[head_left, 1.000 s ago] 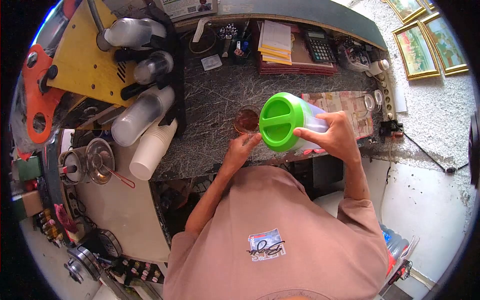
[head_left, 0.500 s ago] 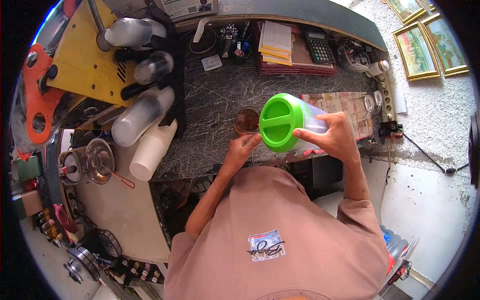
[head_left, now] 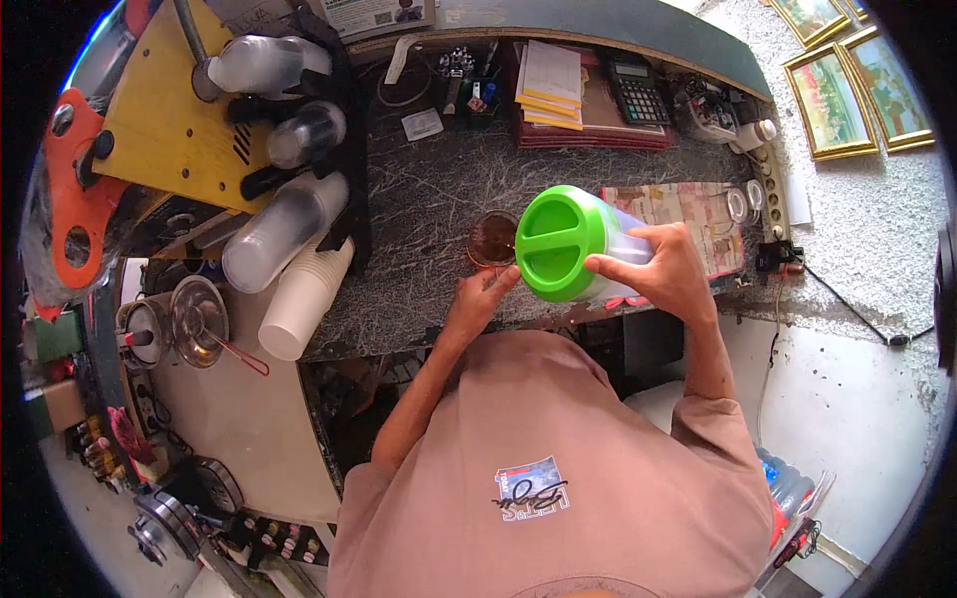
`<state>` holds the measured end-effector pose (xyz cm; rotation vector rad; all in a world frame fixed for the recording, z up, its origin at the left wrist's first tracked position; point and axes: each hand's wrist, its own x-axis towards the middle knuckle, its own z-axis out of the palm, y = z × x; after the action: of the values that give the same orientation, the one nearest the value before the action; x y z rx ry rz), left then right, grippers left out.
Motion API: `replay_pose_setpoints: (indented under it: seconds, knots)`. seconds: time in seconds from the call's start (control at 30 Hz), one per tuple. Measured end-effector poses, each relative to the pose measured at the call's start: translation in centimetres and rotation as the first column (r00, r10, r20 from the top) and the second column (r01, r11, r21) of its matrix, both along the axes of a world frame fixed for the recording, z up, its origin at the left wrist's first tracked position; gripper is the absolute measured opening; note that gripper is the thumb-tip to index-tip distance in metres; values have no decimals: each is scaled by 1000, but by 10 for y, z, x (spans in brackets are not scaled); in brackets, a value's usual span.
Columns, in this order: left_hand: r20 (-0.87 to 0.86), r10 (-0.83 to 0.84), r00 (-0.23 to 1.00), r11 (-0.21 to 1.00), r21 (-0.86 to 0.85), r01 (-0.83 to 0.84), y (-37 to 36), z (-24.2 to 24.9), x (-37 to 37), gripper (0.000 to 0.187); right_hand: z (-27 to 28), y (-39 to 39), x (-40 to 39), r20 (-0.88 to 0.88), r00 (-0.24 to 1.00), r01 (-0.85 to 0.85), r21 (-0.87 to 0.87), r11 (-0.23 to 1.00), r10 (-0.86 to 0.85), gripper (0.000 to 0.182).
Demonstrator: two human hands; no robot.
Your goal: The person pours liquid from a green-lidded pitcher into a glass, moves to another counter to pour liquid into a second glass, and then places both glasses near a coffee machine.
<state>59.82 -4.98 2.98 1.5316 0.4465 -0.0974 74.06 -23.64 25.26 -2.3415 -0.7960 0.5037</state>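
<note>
My right hand (head_left: pixel 666 267) grips a plastic pitcher (head_left: pixel 626 247) with a bright green lid (head_left: pixel 560 244), its thumb lying along the lid's edge. Tipped to the left, the pitcher has its lid end beside a clear glass cup (head_left: pixel 491 239). Brown liquid shows inside the cup, which rests on the dark scratched counter (head_left: pixel 429 199). At the near side of the cup, the fingers of my left hand (head_left: pixel 480 301) are closed against it. The index fingertip comes close to the green lid. The pitcher's spout is hidden from above.
Stacked plastic cups (head_left: pixel 284 231) and white paper cups (head_left: pixel 307 299) jut out at the left, by a yellow machine (head_left: pixel 174 120). Behind are red folders (head_left: pixel 618 140) and a calculator (head_left: pixel 639 95). A patterned cloth (head_left: pixel 678 214) lies right; metal strainers (head_left: pixel 199 321) sit lower left.
Both hands, the pitcher and the glass cup stay almost in place. The pitcher remains tilted at the cup.
</note>
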Motion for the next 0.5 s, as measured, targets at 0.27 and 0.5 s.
replay_pose_setpoints:
  seconds: [0.27, 0.5]
  knots:
    - [103, -45, 994, 961, -266, 71, 4, 2, -2, 66, -14, -13, -2, -89, 994, 74, 70, 995, -68, 48]
    - [140, -69, 988, 954, -281, 106, 8, -4, -8, 58, -40, -45, 0, -242, 951, 248, 224, 943, -193, 36]
